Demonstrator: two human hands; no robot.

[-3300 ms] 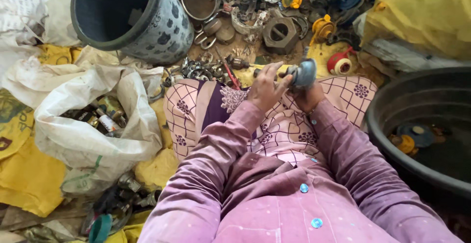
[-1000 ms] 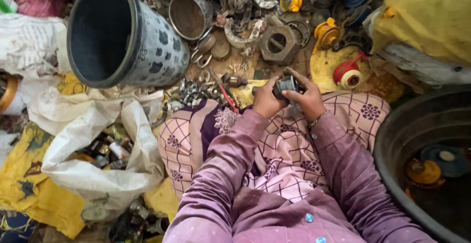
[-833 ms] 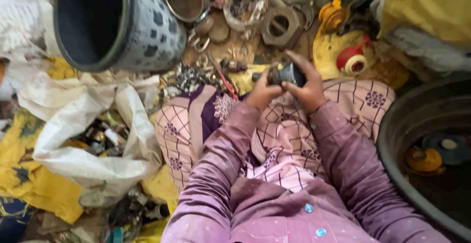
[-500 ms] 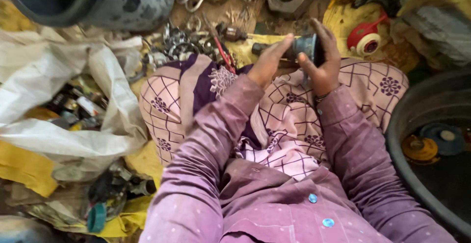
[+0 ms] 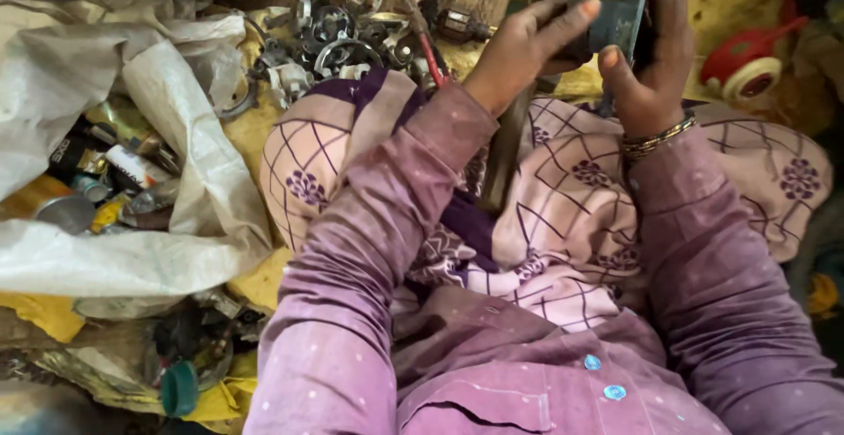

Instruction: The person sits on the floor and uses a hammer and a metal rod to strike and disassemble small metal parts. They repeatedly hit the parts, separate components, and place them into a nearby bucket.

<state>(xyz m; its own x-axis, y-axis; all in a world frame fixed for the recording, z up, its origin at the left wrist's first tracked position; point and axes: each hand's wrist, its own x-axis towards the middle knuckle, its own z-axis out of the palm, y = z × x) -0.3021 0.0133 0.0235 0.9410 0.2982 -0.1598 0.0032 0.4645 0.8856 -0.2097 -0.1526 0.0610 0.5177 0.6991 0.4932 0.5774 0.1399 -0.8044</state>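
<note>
While 2 hands, left hand and right hand, clasp 1 dark metal part

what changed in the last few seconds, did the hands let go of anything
No. Both the left hand and right hand keep gripping the dark metal part, turning it over the lap. The view dropped closer, so the bucket left the frame. The white sack stayed put.
</note>
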